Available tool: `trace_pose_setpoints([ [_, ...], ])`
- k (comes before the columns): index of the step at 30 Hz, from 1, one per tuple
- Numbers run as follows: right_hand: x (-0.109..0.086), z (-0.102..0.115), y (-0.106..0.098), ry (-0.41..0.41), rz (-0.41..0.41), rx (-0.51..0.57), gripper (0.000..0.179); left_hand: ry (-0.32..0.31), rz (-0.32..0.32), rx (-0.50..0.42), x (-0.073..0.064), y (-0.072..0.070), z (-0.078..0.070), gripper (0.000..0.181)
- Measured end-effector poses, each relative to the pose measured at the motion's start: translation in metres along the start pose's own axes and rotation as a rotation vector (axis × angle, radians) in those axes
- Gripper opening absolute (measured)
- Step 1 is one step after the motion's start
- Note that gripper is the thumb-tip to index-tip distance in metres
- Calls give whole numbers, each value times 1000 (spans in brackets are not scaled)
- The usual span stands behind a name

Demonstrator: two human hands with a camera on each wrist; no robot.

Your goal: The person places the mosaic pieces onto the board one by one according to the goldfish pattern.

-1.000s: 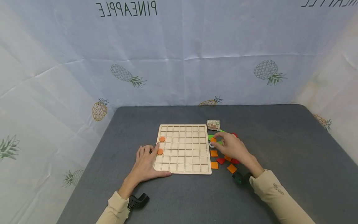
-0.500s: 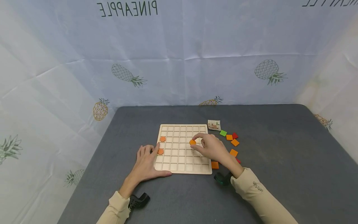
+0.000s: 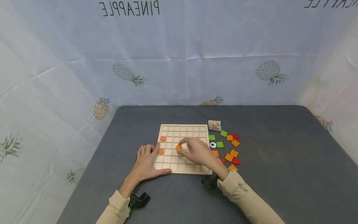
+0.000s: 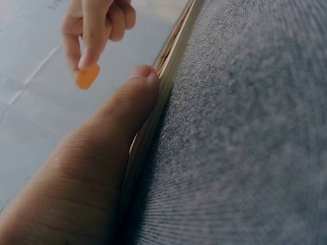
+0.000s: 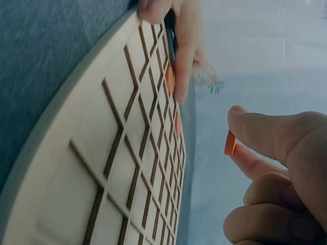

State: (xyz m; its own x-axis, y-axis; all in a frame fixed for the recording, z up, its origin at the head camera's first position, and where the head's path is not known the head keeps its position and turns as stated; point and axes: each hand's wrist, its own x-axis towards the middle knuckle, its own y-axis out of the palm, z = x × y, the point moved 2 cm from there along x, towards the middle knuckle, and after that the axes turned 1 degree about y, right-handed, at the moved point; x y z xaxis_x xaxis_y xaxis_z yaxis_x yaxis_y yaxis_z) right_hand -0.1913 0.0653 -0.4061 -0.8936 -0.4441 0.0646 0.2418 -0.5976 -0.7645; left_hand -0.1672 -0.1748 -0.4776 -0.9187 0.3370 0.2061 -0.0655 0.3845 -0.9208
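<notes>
A square wooden grid board (image 3: 183, 171) lies on the dark table. My left hand (image 3: 145, 163) rests at its lower left corner, thumb along the front edge and fingers spread by the left side. Between thumb and forefinger my right hand (image 3: 197, 151) pinches an orange disc (image 3: 179, 148), held above the middle of the board. The right wrist view shows this disc (image 5: 230, 143) edge-on, raised off the grid. Two orange discs sit in the board's left column, one upper disc (image 3: 163, 139) and one lower disc (image 3: 161, 151), with a cell between them.
Right of the board lie several orange squares (image 3: 229, 157), green squares (image 3: 220, 144), red pieces (image 3: 236, 161) and a white ring-like piece with a dark centre (image 3: 213, 145). A small printed grid card (image 3: 214, 125) lies by the upper right corner. A pineapple-print cloth hangs behind.
My right hand has picked the orange disc out of the loose pieces on the right and carried it left over the board. The left hand stays in place.
</notes>
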Motion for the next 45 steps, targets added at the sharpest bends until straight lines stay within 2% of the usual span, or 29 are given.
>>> trace_pose_setpoints([
  [10, 12, 20, 25, -35, 52, 24, 29, 16, -14, 16, 0, 0, -1, 124],
  [23, 17, 20, 52, -10, 90, 14, 30, 31, -17, 3, -1, 0, 1, 126],
  [29, 19, 17, 58, -12, 113, -13, 28, 25, -9, -6, -1, 0, 2, 125],
  [36, 19, 16, 57, -9, 83, -55, 26, 20, -5, -6, 1, -1, 3, 125],
  [45, 16, 15, 56, 30, 83, -44, 26, 20, -1, -15, -1, 1, 3, 125],
])
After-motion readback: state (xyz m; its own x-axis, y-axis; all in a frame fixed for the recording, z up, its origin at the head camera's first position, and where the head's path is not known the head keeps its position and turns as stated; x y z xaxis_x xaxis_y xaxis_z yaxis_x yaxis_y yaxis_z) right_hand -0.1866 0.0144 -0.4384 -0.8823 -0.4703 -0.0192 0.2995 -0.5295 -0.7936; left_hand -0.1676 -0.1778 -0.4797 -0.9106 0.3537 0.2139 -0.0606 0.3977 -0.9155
